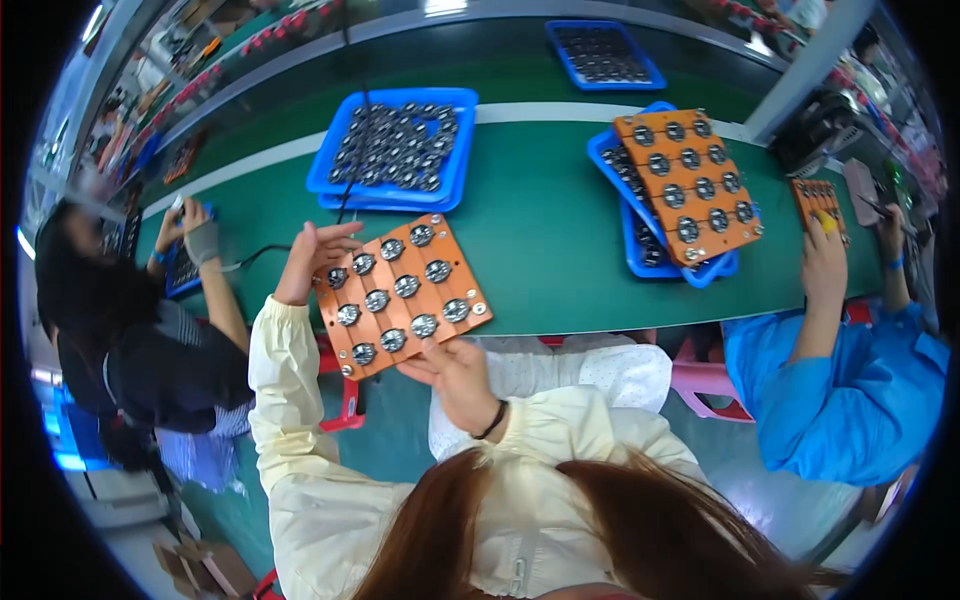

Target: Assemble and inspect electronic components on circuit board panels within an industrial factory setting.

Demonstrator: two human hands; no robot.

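Note:
An orange fixture plate (415, 305) with several round, dark-and-silver metal parts set in rows is tilted in front of me, over the near edge of the green table. My left hand (312, 262) is at its upper left corner, gripping the side with fingers reaching along the top edge. At the lower edge, my right hand (458, 385) pinches the plate, thumb on the face and the other fingers partly hidden beneath. Round fasteners show at the plate's corners.
Stacked blue trays (468, 150) of round parts stand beyond the plate. To the right, another loaded orange plate (672, 146) lies across blue trays (640, 262). A farther blue tray (655, 75) sits at the back. Co-workers sit on both sides, a blue sleeve (800, 400) at right.

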